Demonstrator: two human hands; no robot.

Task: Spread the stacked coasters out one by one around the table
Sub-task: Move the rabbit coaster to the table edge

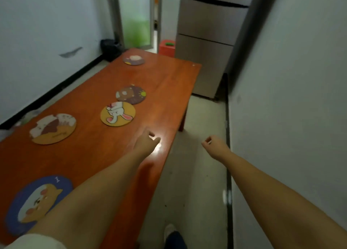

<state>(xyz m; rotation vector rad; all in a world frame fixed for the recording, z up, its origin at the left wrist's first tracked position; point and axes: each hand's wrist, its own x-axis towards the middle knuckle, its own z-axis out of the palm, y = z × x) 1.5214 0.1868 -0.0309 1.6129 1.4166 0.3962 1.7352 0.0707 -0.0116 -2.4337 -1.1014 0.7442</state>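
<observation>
Several round cartoon coasters lie flat and apart on the orange wooden table point(169, 83). A blue dog coaster point(32, 201) is nearest, partly under my left forearm. Further on lie a yellow-and-brown coaster point(53, 128), a yellow rabbit coaster point(118, 113), a purple bear coaster point(131, 94) just beyond the rabbit one, and a small coaster point(134, 60) at the far end. My left hand point(147, 141) hovers over the table's right edge, fingers loosely curled, holding nothing. My right hand point(213, 145) hangs over the floor to the right of the table, fingers curled in, empty.
A fridge point(206, 42) stands beyond the table's far right corner, with a red stool point(167, 48) beside it. A white wall runs close on the right, leaving a narrow floor strip. A black bin point(110, 48) sits by the doorway. My shoe point(170, 232) shows below.
</observation>
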